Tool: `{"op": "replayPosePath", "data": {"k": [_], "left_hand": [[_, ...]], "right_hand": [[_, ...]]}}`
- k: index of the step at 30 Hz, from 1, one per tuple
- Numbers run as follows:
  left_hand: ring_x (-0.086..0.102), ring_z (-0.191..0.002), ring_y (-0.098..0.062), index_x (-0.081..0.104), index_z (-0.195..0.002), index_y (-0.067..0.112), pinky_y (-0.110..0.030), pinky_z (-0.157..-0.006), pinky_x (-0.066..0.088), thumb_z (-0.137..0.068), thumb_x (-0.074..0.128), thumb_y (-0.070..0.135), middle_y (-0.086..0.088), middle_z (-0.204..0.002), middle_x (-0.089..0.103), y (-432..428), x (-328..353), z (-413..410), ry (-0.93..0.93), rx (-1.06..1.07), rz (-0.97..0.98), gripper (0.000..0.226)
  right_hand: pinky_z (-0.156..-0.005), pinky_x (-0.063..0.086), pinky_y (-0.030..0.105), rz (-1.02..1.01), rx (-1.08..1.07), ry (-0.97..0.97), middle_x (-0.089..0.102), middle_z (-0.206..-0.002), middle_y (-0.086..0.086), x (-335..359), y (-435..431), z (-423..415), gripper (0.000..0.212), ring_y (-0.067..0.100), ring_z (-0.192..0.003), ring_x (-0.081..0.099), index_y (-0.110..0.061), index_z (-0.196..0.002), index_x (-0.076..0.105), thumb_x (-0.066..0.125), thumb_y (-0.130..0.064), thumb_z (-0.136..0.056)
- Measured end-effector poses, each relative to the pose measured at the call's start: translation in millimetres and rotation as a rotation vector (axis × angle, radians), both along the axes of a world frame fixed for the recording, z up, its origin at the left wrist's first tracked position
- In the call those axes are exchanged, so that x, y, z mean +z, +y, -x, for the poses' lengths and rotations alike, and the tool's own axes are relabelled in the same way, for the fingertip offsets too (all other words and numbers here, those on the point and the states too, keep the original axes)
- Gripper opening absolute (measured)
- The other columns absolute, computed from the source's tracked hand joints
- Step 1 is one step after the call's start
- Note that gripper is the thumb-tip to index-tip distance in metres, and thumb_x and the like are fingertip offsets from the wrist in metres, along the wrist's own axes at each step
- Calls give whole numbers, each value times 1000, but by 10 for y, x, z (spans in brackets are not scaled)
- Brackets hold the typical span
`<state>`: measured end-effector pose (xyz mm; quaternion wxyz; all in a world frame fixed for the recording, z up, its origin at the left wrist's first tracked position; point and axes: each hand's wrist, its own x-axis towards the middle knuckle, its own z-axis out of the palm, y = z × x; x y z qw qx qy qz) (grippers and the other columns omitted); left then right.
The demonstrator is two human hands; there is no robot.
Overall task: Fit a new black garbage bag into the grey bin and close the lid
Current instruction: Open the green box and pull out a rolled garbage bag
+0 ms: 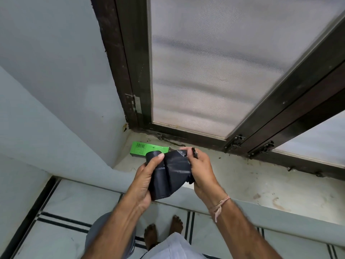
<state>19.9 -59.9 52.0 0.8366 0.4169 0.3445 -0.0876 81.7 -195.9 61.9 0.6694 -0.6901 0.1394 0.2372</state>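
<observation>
A roll of black garbage bags (172,171) is held in front of me over the edge of a window sill. My left hand (144,181) grips the rolled part, thumb on top. My right hand (200,168) pinches the loose outer end of the bag at its top edge and holds it partly unrolled. The grey bin is out of view.
A green box (142,149) with a barcode lies on the stone sill (252,182) just behind the roll. Above the sill stands a dark-framed mesh window (214,71). A pale wall (56,90) is on the left. Below are my bare feet on the white tiled floor (65,212).
</observation>
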Motion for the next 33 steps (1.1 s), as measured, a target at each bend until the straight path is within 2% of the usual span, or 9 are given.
{"op": "replayPosePath", "data": {"k": [3, 5, 9, 13, 19, 22, 25, 29, 33], "left_hand": [[74, -106, -32, 70, -126, 10, -36, -81, 61, -80, 78, 41, -17, -116, 77, -15, 14, 25, -11, 4, 12, 56], [73, -110, -36, 70, -126, 8, -38, -83, 62, -80, 79, 41, -20, -119, 75, -3, 15, 29, -13, 8, 22, 57], [75, -101, -32, 73, -122, 9, -38, -82, 61, -75, 83, 43, -19, -114, 77, 36, -3, 24, 4, 19, -6, 59], [73, -108, -37, 73, -121, 11, -51, -95, 59, -76, 82, 43, -18, -114, 77, 70, -36, 32, 31, 20, -1, 56], [76, -96, -32, 74, -117, 11, -42, -80, 63, -79, 77, 41, -18, -111, 78, 35, 36, 50, 1, -2, 24, 49], [76, -95, -33, 73, -119, 8, -39, -76, 63, -80, 77, 40, -20, -112, 77, 42, 11, 42, -14, 0, 16, 51], [75, -91, -32, 74, -117, 10, -39, -74, 62, -74, 81, 43, -19, -107, 78, 52, -3, 43, 3, 12, -8, 55], [71, -111, -41, 74, -120, 12, -59, -97, 56, -72, 84, 44, -19, -115, 77, 88, -45, 60, 8, 17, -5, 59], [69, -116, -41, 74, -121, 14, -66, -99, 52, -74, 84, 44, -19, -118, 76, 53, -27, 80, 15, 9, 14, 56]], "right_hand": [[-53, 49, 23, 30, 165, -16, 76, -83, -2, 73, -14, 60, 41, 9, -69, 66, -16, -103, 78, 63, -54, -98], [-59, 54, 26, 70, 227, -45, 74, -81, 1, 43, -5, 80, 37, 14, -75, 68, -7, -101, 76, 73, -44, -95], [-42, 43, 15, 78, 90, -12, 71, -83, 2, 3, -1, 64, 23, 17, -70, 65, -9, -109, 71, 57, -27, -108], [-38, 39, 18, 94, 5, -23, 66, -83, 7, -35, -23, 5, 20, 19, -67, 58, -4, -106, 64, 52, -20, -110], [-61, 54, 27, 27, 181, -6, 78, -88, -2, 24, -2, 31, 45, 16, -76, 74, -16, -103, 76, 62, -58, -98], [-69, 55, 30, 49, 261, -60, 77, -83, 0, 12, -10, 55, 29, 15, -79, 72, -12, -94, 77, 75, -41, -94], [-64, 57, 33, 24, 142, -59, 75, -91, 13, -42, -8, 43, 20, 19, -78, 70, -7, -105, 72, 65, -26, -103], [-59, 54, 31, 30, 23, -52, 70, -92, 12, -70, -47, -6, 12, 20, -79, 65, -10, -100, 65, 57, -14, -107], [-59, 53, 28, 27, 33, -24, 77, -97, 5, 13, -10, 5, 29, 20, -85, 68, -18, -102, 75, 49, -26, -111]]}}
